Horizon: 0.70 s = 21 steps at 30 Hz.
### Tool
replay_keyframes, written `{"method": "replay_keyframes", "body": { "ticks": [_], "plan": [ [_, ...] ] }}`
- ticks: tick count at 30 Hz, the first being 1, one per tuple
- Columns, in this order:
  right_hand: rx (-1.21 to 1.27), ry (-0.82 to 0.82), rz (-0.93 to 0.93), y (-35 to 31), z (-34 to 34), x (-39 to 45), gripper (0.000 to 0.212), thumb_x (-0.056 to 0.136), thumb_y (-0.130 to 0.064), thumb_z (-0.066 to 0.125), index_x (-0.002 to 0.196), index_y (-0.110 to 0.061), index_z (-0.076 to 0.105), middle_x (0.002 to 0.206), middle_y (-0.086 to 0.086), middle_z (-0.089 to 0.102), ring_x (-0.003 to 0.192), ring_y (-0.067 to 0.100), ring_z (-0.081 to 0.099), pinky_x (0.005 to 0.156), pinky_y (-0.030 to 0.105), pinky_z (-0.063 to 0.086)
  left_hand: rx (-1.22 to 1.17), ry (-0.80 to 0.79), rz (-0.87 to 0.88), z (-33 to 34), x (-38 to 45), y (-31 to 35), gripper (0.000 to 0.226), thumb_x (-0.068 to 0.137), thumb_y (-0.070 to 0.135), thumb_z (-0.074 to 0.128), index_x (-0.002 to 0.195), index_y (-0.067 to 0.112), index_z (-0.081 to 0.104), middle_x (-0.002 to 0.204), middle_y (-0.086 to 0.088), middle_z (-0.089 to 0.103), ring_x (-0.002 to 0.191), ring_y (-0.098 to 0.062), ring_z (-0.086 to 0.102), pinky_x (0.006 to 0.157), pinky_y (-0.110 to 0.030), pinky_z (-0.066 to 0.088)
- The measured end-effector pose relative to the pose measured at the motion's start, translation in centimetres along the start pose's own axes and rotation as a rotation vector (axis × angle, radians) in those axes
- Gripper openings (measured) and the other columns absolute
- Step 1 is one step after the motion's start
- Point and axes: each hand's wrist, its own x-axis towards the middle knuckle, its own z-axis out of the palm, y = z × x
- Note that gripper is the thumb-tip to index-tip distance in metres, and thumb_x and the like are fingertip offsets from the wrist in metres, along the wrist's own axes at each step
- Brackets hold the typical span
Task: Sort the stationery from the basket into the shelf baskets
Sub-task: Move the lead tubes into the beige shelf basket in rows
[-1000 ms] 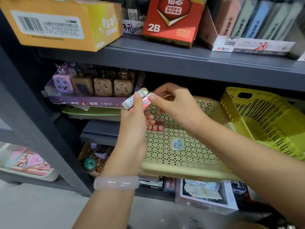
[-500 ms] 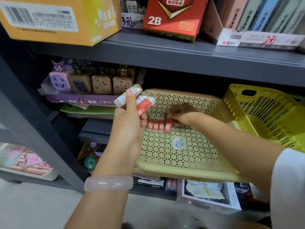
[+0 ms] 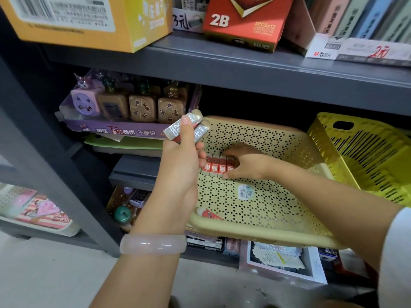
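Beige basket [image 3: 289, 221] holds red lead boxes [image 3: 216, 166].

left hand [image 3: 182, 165] raised at the left edge of the beige basket [image 3: 255, 235], back of hand to camera, fingers curled round a few lead tubes [image 3: 189, 127], thumb up along them, tubes sticking out above the fist. left forearm runs up from the bottom of frame, pale bangle [image 3: 153, 243] on the wrist. right hand [image 3: 244, 162] inside the basket, palm down, low over its floor, thumb and fingers curved round the right end of a row of red lead boxes [image 3: 216, 166] and touching it. right forearm comes in from the lower right across the basket's front rim, white sleeve [image 3: 398, 252] at frame edge. hands close together, left higher than right.
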Motion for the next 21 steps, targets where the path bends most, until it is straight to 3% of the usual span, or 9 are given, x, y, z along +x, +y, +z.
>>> {"method": "replay_keyframes", "body": {
  "ticks": [4, 8, 10, 13, 15, 18, 21],
  "plan": [
    [0.007, 0.012, -0.005, 0.0, 0.2, 0.0, 0.062, 0.077, -0.044, 0.069, 0.129, -0.016, 0.048, 0.119, 0.004, 0.048, 0.110, 0.022, 0.046, 0.081, 0.025, 0.033, 0.001, 0.000, -0.006, 0.0, 0.0, 0.0, 0.041, 0.092, 0.049, 0.042, 0.105, 0.012, 0.050, 0.068, 0.002, 0.050, 0.047, -0.004, 0.045, 0.041, -0.014, 0.036],
    [0.079, 0.008, 0.010, -0.1, 0.1, -0.3, 0.080, 0.075, -0.042, 0.071, 0.142, -0.022, 0.032, 0.140, 0.005, 0.039, 0.124, 0.022, 0.041, 0.099, 0.029, 0.036, -0.011, 0.000, -0.012, 0.0, 0.0, 0.1, 0.040, 0.091, 0.049, 0.043, 0.104, 0.012, 0.050, 0.067, 0.002, 0.051, 0.046, -0.005, 0.044, 0.041, -0.015, 0.036],
    [0.096, -0.016, 0.015, -0.2, -0.2, -0.6, 0.080, 0.077, -0.040, 0.070, 0.143, -0.023, 0.030, 0.143, 0.005, 0.036, 0.125, 0.022, 0.040, 0.101, 0.027, 0.034, -0.016, 0.001, -0.014, 0.0, 0.0, 0.2, 0.039, 0.092, 0.049, 0.043, 0.103, 0.012, 0.050, 0.067, 0.001, 0.051, 0.046, -0.005, 0.044, 0.041, -0.014, 0.036],
    [0.037, 0.040, 0.008, -0.9, -0.9, -1.5, 0.059, 0.082, -0.035, 0.065, 0.135, -0.022, 0.042, 0.132, 0.004, 0.044, 0.119, 0.021, 0.045, 0.096, 0.024, 0.037, -0.023, -0.003, -0.024, 0.0, -0.1, 0.2, 0.042, 0.091, 0.050, 0.043, 0.104, 0.011, 0.050, 0.067, 0.001, 0.051, 0.047, -0.005, 0.044, 0.041, -0.015, 0.036],
    [0.064, 0.102, -0.091, -2.2, -1.3, -2.5, 0.034, 0.085, -0.031, 0.063, 0.117, -0.022, 0.057, 0.102, -0.007, 0.055, 0.098, 0.013, 0.055, 0.080, 0.014, 0.042, -0.022, -0.007, -0.024, 0.0, -0.1, 0.1, 0.045, 0.092, 0.050, 0.042, 0.108, 0.009, 0.051, 0.068, 0.001, 0.051, 0.048, -0.006, 0.044, 0.041, -0.015, 0.036],
    [0.165, -0.153, -0.292, -4.8, -1.0, -4.2, 0.026, 0.084, -0.027, 0.065, 0.107, -0.018, 0.062, 0.076, -0.017, 0.055, 0.066, -0.004, 0.052, 0.057, 0.003, 0.037, -0.023, -0.003, -0.012, 0.1, -0.1, 0.1, 0.049, 0.093, 0.048, 0.041, 0.114, 0.005, 0.051, 0.066, 0.000, 0.049, 0.046, -0.006, 0.043, 0.039, -0.014, 0.035],
    [0.063, -0.367, -0.362, -6.5, 0.6, -4.9, 0.033, 0.082, -0.015, 0.063, 0.115, -0.013, 0.056, 0.075, -0.007, 0.054, 0.063, 0.009, 0.050, 0.059, 0.019, 0.041, -0.035, -0.006, -0.017, 0.2, -0.1, 0.1, 0.048, 0.093, 0.047, 0.041, 0.114, 0.005, 0.051, 0.065, 0.000, 0.049, 0.045, -0.005, 0.043, 0.040, -0.014, 0.036]
  ]
}}
